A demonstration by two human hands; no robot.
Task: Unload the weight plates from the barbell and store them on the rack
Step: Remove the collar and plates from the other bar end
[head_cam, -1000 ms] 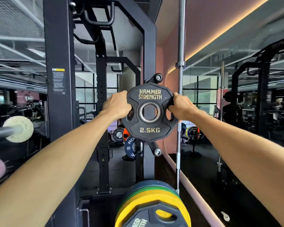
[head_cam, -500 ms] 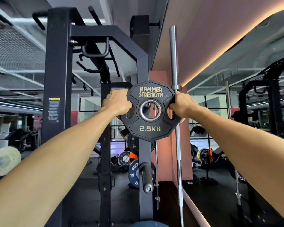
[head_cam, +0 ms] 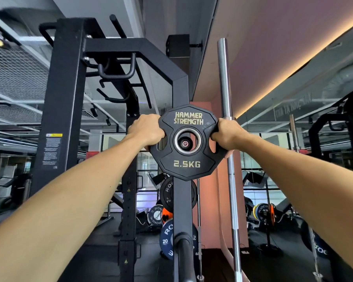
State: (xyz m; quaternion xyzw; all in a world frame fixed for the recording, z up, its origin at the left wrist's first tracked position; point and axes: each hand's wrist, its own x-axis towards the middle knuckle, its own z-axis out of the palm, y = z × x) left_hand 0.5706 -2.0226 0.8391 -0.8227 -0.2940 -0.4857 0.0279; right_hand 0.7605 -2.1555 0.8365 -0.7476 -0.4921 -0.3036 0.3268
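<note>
A black 2.5 kg Hammer Strength plate (head_cam: 186, 157) is held up at arm's length in front of the black rack upright (head_cam: 180, 92). My left hand (head_cam: 146, 131) grips its left edge through a cut-out. My right hand (head_cam: 226, 135) grips its right edge the same way. Through the plate's steel-ringed centre hole I see the end of a storage peg (head_cam: 185, 143) on the upright, lined up with the hole. A second, lower peg (head_cam: 184, 259) sticks out toward me with nothing on it.
A chrome barbell (head_cam: 227, 159) stands upright just right of the plate, against a pink wall (head_cam: 204, 200). Behind the upright hang black and blue Rogue plates (head_cam: 165, 239). The rack's left post (head_cam: 63, 110) stands at left. A mirror (head_cam: 293, 180) fills the right side.
The plate rose with both hands, and my view tilted up. The upper peg's end now shows through the centre hole; the stacked plates at the bottom have left view.
</note>
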